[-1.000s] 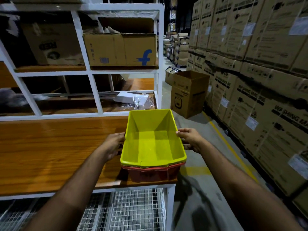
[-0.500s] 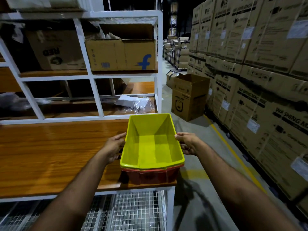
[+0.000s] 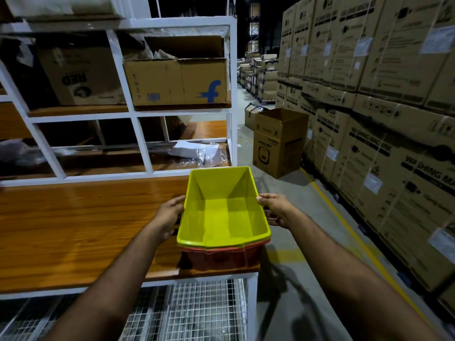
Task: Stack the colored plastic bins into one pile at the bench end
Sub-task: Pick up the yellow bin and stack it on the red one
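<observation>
Warehouse aisle, boxes stacked everywhere, and the wooden desk [image 3: 73, 230] ends right at the walkway. Yellow bin [image 3: 222, 212] sits nested in a red bin [image 3: 221, 258] at that end corner, so the pile's going where it should, I'd guess. Left hand [image 3: 170, 215] and right hand [image 3: 275, 209] each have a loose grip on the yellow bin's long sides, fingers curled on the rim, probably seating it square.

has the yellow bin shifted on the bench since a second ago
No. The yellow bin sits nested in the red bin at the same bench corner; only the camera moved.
</observation>
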`<action>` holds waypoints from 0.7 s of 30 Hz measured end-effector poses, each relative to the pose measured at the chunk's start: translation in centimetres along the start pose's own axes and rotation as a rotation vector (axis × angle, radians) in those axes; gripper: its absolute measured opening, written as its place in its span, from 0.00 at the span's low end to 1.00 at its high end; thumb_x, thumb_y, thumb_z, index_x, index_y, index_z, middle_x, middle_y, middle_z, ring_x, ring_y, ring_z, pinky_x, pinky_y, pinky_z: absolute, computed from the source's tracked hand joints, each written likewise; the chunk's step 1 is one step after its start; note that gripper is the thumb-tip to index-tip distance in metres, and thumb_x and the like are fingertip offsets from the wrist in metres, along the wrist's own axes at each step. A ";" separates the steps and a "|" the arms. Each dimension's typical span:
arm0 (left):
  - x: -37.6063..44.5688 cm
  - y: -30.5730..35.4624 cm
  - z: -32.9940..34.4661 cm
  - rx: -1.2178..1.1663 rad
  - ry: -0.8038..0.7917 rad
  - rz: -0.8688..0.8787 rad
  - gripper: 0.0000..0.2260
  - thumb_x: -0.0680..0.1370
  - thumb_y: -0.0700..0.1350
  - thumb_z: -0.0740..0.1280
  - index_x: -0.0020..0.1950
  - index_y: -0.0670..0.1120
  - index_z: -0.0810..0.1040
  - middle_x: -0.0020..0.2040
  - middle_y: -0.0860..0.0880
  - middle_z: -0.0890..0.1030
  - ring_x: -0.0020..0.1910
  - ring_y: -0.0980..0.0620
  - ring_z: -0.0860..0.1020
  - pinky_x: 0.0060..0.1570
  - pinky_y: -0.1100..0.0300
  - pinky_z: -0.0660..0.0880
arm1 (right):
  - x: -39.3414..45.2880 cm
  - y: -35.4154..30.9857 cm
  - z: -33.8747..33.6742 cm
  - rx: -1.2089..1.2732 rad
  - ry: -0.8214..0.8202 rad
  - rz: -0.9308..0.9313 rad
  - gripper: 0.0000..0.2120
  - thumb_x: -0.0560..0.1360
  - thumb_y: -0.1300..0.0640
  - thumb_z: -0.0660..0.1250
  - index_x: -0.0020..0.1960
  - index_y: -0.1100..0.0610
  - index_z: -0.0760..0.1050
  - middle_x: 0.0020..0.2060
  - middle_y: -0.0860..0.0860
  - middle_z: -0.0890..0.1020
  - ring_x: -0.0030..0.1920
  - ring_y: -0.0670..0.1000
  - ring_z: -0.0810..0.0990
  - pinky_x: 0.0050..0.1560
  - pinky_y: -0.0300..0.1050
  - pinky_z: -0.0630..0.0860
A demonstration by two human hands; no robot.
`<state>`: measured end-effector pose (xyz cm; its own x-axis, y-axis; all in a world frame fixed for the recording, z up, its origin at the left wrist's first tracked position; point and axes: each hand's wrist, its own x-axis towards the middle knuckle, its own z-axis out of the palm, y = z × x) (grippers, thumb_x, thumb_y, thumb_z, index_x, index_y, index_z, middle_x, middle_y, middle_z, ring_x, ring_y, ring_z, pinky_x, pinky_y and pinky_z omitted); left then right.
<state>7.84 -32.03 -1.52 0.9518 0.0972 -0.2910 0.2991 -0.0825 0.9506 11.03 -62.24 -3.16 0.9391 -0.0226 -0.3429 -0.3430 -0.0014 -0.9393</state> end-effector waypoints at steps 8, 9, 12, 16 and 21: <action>0.9 1.2 1.3 0.249 0.239 0.099 0.16 0.77 0.37 0.62 0.63 0.47 0.77 0.45 0.45 0.81 0.37 0.48 0.77 0.35 0.57 0.74 | -0.1 4.4 -0.4 0.063 -0.020 0.020 0.16 0.83 0.54 0.53 0.40 0.56 0.71 0.25 0.48 0.68 0.17 0.43 0.66 0.20 0.30 0.62; 1.4 1.2 1.5 0.376 0.311 0.174 0.17 0.76 0.39 0.65 0.63 0.48 0.78 0.49 0.44 0.83 0.41 0.46 0.79 0.40 0.54 0.77 | 0.3 5.1 -0.6 0.034 -0.018 0.021 0.15 0.83 0.56 0.53 0.41 0.56 0.72 0.26 0.49 0.70 0.18 0.43 0.66 0.20 0.30 0.61; 1.4 2.2 3.8 0.645 0.357 0.366 0.17 0.71 0.45 0.68 0.59 0.54 0.80 0.53 0.44 0.82 0.44 0.43 0.80 0.43 0.53 0.77 | 1.7 6.9 -1.2 0.003 -0.020 0.019 0.12 0.82 0.61 0.55 0.53 0.61 0.77 0.29 0.52 0.79 0.23 0.46 0.73 0.24 0.32 0.66; 1.0 4.2 9.8 0.658 0.207 0.408 0.16 0.73 0.42 0.67 0.59 0.53 0.80 0.52 0.47 0.81 0.42 0.47 0.80 0.41 0.56 0.76 | 3.5 9.0 -1.8 0.007 -0.072 0.024 0.14 0.79 0.65 0.56 0.54 0.58 0.79 0.38 0.54 0.81 0.31 0.50 0.77 0.33 0.39 0.71; 1.0 4.9 16.7 0.553 -0.003 0.196 0.18 0.77 0.44 0.68 0.67 0.50 0.74 0.49 0.44 0.79 0.43 0.45 0.80 0.36 0.50 0.81 | 3.7 10.5 -2.2 -0.006 -0.086 0.050 0.13 0.80 0.64 0.56 0.55 0.53 0.77 0.39 0.50 0.79 0.29 0.47 0.74 0.27 0.35 0.68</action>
<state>11.41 -48.88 1.03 0.9928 0.0252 -0.1167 0.1081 -0.6042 0.7895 10.86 -64.53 -14.29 0.9190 0.0633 -0.3892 -0.3895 -0.0081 -0.9210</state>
